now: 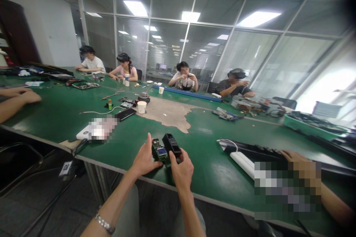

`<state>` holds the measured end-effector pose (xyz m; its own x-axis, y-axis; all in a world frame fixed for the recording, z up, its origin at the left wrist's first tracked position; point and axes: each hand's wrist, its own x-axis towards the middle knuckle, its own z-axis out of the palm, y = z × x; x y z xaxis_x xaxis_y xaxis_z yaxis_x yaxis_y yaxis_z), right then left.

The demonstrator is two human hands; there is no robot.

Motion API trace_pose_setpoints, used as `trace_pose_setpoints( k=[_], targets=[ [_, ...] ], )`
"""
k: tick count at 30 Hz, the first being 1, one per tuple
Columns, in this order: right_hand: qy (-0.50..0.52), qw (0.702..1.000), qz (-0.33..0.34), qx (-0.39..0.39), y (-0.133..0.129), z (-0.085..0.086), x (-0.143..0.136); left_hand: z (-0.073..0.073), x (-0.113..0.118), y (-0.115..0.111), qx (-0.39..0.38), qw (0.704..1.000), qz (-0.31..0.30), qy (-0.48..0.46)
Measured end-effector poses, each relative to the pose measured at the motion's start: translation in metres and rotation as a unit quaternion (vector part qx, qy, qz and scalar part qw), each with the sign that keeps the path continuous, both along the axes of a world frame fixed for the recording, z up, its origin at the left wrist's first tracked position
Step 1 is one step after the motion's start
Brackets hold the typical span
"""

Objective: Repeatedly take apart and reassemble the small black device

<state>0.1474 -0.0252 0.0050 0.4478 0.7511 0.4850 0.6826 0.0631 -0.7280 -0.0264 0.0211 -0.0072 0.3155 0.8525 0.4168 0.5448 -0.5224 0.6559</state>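
Near the front edge of the green table, a small circuit board with a blue-grey screen stands tilted beside a black case. My left hand is at the board's left side, its fingers apart and its thumb at the board's lower edge; whether it grips the board is unclear. My right hand has its thumb and fingers round the lower end of the black case. The board and case are side by side, and the lower part between them is partly hidden by my fingers.
The green table holds a paper cup, black phone, white device with a cable and white bar. A person's hand is at the right, another person's arms at the left. Several people sit opposite.
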Motion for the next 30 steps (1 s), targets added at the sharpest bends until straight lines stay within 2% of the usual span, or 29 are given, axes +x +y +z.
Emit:
trace_pose_setpoints(
  k=[3,8,11,14,19,26,30],
  targets=[
    [0.056,0.998,0.025,0.010,-0.005,0.012,-0.006,0.001,0.000,0.000,-0.003,1.000,-0.005,-0.004],
    [0.062,0.997,0.008,0.035,-0.006,0.035,-0.012,-0.002,-0.001,0.001,-0.006,1.000,-0.006,-0.011],
    [0.057,0.998,0.015,0.010,-0.005,0.042,-0.011,-0.003,-0.001,0.001,-0.004,1.000,-0.005,-0.014],
    [0.046,0.997,0.047,-0.030,-0.004,0.042,-0.014,-0.003,-0.001,0.001,-0.010,1.000,-0.003,-0.020],
    [0.023,0.996,0.068,-0.043,-0.001,0.040,-0.024,-0.001,-0.001,0.001,-0.005,1.000,-0.008,-0.023],
    [-0.094,0.992,0.064,-0.057,-0.002,0.048,-0.036,0.002,0.001,-0.001,-0.001,1.000,-0.006,-0.024],
    [-0.126,0.988,0.054,-0.065,-0.006,0.039,-0.037,0.001,0.003,-0.001,0.013,1.000,0.025,-0.002]
  ],
)
